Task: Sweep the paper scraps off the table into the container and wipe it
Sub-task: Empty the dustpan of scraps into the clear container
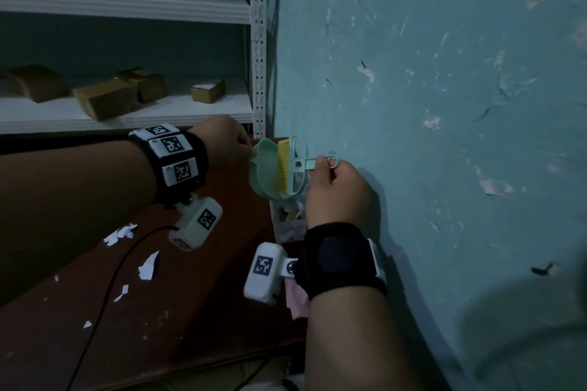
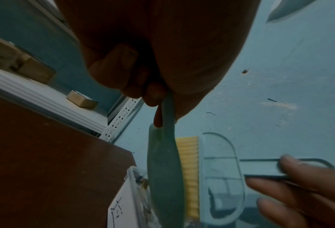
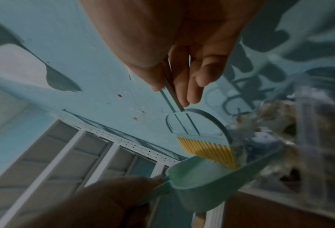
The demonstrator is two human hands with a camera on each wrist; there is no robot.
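Observation:
My left hand (image 1: 230, 143) grips the handle of a small green dustpan (image 1: 265, 171), held tipped over a clear plastic container (image 1: 286, 222) at the table's far right edge by the wall. My right hand (image 1: 333, 181) pinches the thin handle of a mini brush (image 1: 301, 163) whose yellow bristles (image 1: 283, 167) lie inside the pan. In the left wrist view the dustpan (image 2: 164, 174) shows edge-on beside the bristles (image 2: 190, 174). The right wrist view shows the bristles (image 3: 209, 152) meeting the pan (image 3: 207, 177) next to the container (image 3: 291, 138). White paper scraps (image 1: 148, 266) lie on the dark brown table (image 1: 190, 311).
A pink cloth (image 1: 297, 301) lies under my right wrist at the table's right edge. A black cable (image 1: 104, 292) crosses the table. White metal shelves (image 1: 127, 111) with cardboard boxes stand behind the table. A scuffed blue wall (image 1: 444, 105) runs along the right.

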